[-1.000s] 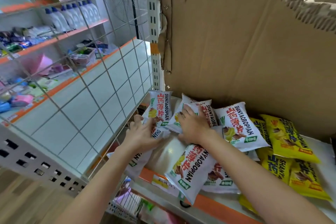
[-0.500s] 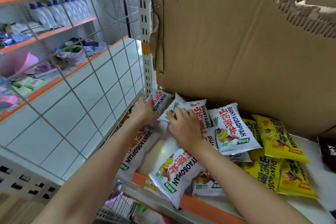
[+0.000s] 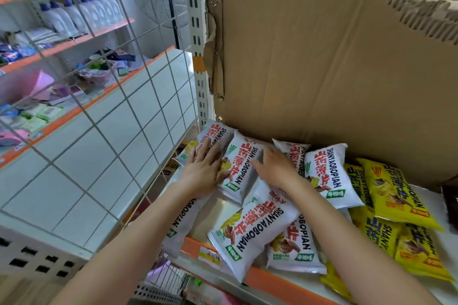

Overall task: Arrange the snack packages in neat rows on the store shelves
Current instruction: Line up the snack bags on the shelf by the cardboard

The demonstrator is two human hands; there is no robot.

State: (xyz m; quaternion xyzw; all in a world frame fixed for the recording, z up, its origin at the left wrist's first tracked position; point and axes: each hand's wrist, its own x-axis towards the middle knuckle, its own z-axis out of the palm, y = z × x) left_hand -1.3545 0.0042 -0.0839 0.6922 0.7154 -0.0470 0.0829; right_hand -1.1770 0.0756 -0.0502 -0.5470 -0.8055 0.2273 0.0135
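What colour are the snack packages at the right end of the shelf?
Yellow packages, with red lettering; the head view shows them best.

The snack packages at the left and middle (image 3: pixel 241 167) are white, printed with red characters, black lettering, small green labels and a yellow-and-brown food picture; the packages at the right (image 3: pixel 396 195) are bright yellow with dark lettering, red-orange corner marks and a brownish picture; the shelf (image 3: pixel 426 203) is white with an orange front strip (image 3: pixel 285 285); the cardboard sheet (image 3: pixel 322 57) behind is plain brown, its torn top edge showing corrugated ribs; the wire grid panel (image 3: pixel 119 96) is white, in a pattern of squares; the bottles (image 3: pixel 81 12) on the far shelving are white with blue caps; a dark, perhaps brown, package (image 3: pixel 451 203) shows at the right edge.
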